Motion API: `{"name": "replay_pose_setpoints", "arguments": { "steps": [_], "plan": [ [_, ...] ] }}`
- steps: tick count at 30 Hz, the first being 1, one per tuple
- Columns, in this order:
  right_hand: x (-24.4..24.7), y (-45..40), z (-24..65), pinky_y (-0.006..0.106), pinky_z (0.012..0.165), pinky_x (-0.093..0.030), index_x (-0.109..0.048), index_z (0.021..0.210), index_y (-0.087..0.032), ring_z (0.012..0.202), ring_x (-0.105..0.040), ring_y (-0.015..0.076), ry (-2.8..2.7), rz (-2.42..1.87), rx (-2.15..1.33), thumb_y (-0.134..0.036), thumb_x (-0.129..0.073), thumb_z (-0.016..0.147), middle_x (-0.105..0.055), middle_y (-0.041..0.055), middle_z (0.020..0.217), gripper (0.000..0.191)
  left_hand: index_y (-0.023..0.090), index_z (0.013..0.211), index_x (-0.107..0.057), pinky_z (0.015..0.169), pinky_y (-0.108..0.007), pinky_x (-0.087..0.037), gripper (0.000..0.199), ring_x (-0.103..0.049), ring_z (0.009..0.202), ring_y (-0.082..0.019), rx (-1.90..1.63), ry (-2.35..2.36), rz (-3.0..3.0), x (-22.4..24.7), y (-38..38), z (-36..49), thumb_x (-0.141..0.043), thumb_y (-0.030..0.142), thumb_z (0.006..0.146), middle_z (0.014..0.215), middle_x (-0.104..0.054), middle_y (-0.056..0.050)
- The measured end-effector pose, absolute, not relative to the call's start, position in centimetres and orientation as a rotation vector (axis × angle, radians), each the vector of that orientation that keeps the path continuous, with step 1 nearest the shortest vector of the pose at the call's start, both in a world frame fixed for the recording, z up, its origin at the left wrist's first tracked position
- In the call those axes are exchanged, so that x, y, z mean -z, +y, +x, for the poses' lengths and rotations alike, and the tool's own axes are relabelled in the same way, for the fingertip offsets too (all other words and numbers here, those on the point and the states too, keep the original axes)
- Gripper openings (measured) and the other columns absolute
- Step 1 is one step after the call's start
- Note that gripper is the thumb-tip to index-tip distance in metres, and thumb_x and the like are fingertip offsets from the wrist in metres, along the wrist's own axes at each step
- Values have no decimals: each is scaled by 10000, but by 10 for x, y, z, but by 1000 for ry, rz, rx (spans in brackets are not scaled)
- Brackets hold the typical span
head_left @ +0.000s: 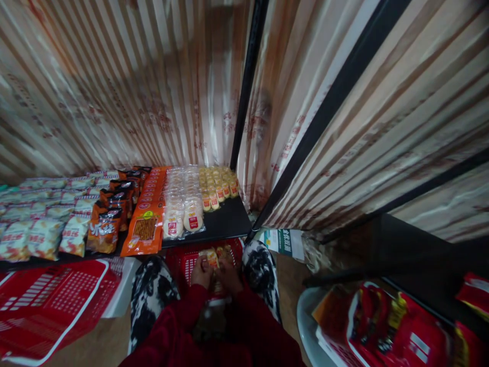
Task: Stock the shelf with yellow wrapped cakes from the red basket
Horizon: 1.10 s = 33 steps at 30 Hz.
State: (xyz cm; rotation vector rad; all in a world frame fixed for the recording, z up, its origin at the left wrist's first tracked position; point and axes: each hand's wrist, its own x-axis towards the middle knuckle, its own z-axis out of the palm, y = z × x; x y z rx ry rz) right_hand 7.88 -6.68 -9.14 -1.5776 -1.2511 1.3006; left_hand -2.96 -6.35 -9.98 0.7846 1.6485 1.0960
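Note:
Both of my hands are low between my knees, over a red basket (187,266). My left hand (201,273) is closed, its fingertips on a small yellow snack packet (211,258). Close beside it my right hand (229,276) is also closed, at another small yellowish packet (223,251); dim light and blur hide its exact grip. More pale packets lie in the basket under my hands. Just beyond, on the black shelf (225,219), stand rows of similar small yellow packets (218,186) and clear-wrapped round white biscuits (193,219).
Orange bags (145,224), brown-black bags (104,229) and white snack bags (46,234) fill the shelf's left. A red basket (57,300) sits at lower left. Black posts (250,86) stand before the striped covering. A pale tub (305,316) holds red packages (412,331) at right.

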Motion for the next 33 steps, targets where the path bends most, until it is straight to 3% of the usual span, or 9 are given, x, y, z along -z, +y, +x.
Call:
{"name": "replay_pose_setpoints", "arguments": {
  "steps": [8, 13, 20, 33],
  "plan": [
    [72, -68, 95, 347, 779, -502, -634, 909, -217, 817, -666, 215, -1339, -1470, -1280, -251, -506, 670, -717, 40, 892, 273, 186, 848, -555, 579, -240, -450, 344, -538, 563, -128, -1134, 1556, 932, 69, -64, -23, -664, 162, 523, 627, -560, 37],
    [53, -61, 99, 292, 780, -490, -661, 987, -216, 826, -639, 190, -1420, -1613, -1010, -237, -513, 692, -692, 44, 950, 330, 188, 836, -543, 617, -252, -474, 296, -576, 624, -142, -1204, 1522, 975, 40, -60, -14, -641, 176, 557, 701, -609, 4],
    [37, -52, 94, 307, 806, -495, -614, 1068, -189, 896, -623, 195, -1400, -1581, -706, -229, -489, 756, -667, 68, 976, 338, 180, 880, -561, 680, -269, -503, 259, -607, 699, -145, -1305, 1487, 1122, 21, -41, -8, -598, 218, 626, 757, -620, -5],
    [16, -10, 103, 360, 874, -418, -568, 1155, -153, 988, -518, 248, -1674, -1731, -173, -228, -478, 799, -612, 110, 1083, 375, 161, 854, -547, 605, -201, -476, 229, -570, 594, -93, -1268, 1580, 1146, -7, 12, 15, -569, 51, 654, 685, -587, 25]
  ]
}}
